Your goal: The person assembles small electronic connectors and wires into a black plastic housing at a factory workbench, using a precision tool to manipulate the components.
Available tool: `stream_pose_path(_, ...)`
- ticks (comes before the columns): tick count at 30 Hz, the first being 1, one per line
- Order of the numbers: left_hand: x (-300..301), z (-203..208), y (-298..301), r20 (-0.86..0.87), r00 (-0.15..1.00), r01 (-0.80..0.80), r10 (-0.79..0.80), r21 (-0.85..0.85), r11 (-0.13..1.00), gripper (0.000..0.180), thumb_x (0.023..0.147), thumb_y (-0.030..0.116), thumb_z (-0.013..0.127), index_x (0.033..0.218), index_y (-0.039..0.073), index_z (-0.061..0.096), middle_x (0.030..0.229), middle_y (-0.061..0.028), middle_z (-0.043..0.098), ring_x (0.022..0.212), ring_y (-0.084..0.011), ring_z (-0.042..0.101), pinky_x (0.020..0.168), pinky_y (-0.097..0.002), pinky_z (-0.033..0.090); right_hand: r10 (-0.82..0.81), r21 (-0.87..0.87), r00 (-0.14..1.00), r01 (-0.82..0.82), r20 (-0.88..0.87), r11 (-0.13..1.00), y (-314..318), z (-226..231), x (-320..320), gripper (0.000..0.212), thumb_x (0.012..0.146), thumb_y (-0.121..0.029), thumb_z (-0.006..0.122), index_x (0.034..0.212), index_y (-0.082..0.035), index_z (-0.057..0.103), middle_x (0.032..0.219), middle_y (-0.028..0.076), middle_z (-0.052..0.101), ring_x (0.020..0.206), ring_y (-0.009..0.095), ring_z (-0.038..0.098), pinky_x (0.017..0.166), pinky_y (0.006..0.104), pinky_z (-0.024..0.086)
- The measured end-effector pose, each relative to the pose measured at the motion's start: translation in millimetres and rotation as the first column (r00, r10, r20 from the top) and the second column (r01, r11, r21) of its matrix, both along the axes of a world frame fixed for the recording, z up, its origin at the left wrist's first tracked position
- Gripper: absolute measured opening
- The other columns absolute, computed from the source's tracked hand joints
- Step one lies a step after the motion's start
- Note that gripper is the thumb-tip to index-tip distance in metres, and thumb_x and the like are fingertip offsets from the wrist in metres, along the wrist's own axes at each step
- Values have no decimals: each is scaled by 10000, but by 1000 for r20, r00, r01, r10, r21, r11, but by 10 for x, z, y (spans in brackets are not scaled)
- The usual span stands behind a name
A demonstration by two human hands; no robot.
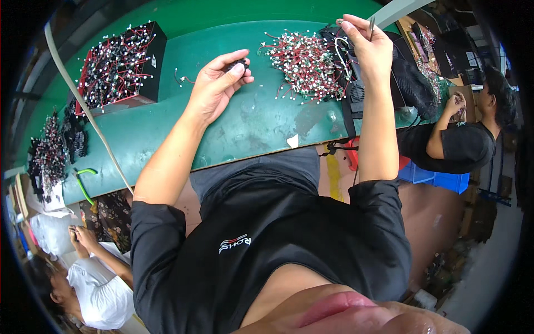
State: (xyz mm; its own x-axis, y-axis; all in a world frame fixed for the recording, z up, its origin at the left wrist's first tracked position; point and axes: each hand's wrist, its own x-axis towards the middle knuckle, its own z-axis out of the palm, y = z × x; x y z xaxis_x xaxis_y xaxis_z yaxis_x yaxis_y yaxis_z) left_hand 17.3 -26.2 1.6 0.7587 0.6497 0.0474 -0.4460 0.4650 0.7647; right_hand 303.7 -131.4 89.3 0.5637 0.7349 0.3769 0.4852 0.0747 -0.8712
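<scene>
- Two bare hands work above a green mat-covered surface (250, 128): the left hand (214, 89) pinches a small dark plastic part with short wire leads (238, 64) between thumb and fingertips, closed on it.
- Right hand (370, 47), at the far right, is clamped on a thin grey metal rod-like tool (371, 25) held upright; a white wire loop (340, 50) hangs just beside its fingers, though whether it is gripped cannot be told.
- Small dark part looks light and rigid, with thin leads that would likely bend easily; taking it by its body rather than its wires seems the safer hold.
- Between the hands lies a tangled heap of red-wired pieces with white tips (306, 64), soft, springy and likely to snag.
- Far left stands a black open box with red trim (122, 64), filled with similar wired pieces; a darker pile of them (50, 153) sits at the left edge.
- White cable (89, 117) runs diagonally across the left side, near the left forearm, with a green curved tube (83, 181) below it.
- Black device with a vent (356, 92) sits just under the right forearm.
- Other people work at the right and the lower left, well apart.
</scene>
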Motion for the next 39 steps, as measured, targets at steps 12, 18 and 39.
stream_pose_path(12, 15, -59, -51, -52, 996, 82, -78, 76, 994, 284, 939, 86, 654, 1215, 35, 609, 1115, -54, 633, 926, -127, 600, 807, -280, 519, 263, 191, 796, -188, -545, 963, -22, 117, -50, 218, 940, -111, 677, 1141, -26, 665, 1091, 100, 702, 547, -16, 366, 438, 158, 262)
stream_pose_path(18, -10, -15, -99, -270, 961, 120, -61, 209, 971, 219, 888, 103, 722, 1096, 56, 674, 907, -2, 661, 734, -94, 577, 647, -216, 452, 289, 88, 838, -281, -462, 956, 54, 158, -540, 184, 938, -113, 682, 1092, -13, 673, 1063, 129, 717, 522, -18, 349, 433, 167, 243)
stream_pose_path(39, 1, 30, -129, -243, 873, -136, 423, 711, 690, 139, 824, 167, 786, 927, 74, 788, 929, -17, 676, 875, -113, 614, 779, -244, 479, 254, -17, 904, -276, -343, 961, 55, -76, -1289, 219, 873, -51, 729, 1065, 46, 691, 1018, 128, 726, 949, 175, 694, 879, 282, 532)
